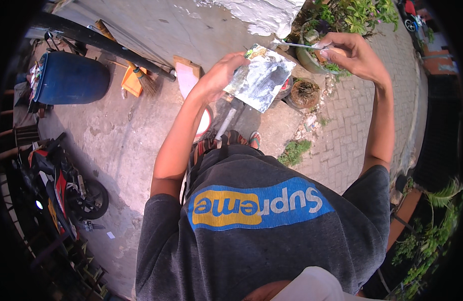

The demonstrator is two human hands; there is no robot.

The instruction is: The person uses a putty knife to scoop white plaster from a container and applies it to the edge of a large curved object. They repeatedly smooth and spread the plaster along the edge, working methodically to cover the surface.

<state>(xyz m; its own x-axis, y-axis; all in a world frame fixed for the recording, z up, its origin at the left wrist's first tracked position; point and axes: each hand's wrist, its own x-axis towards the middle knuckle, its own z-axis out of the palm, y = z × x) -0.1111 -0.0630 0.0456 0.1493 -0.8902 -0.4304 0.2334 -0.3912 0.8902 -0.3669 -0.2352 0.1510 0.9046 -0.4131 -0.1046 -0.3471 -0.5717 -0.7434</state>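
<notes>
My left hand (217, 76) grips the edge of a thin square board (266, 75) smeared with white and grey paste. It is held out in front of me, below a patch of rough white plaster (264, 14) on the grey wall (158, 25). In my right hand (354, 56) is a slim scraper (299, 45), seen nearly edge-on, its handle between thumb and fingers. White paste shows at its tip, close to the lower end of the plaster and just above the board's far corner. Whether the tip touches the wall I cannot tell.
Potted plants (304, 93) stand ahead to the right, beside a brick-paved path (344, 118). Near my feet is a round white-topped bucket (204, 122). Leftward are a blue barrel (73, 78), an orange dustpan (131, 83), a broom (146, 84), a black pole (106, 44) and a motorcycle (61, 188).
</notes>
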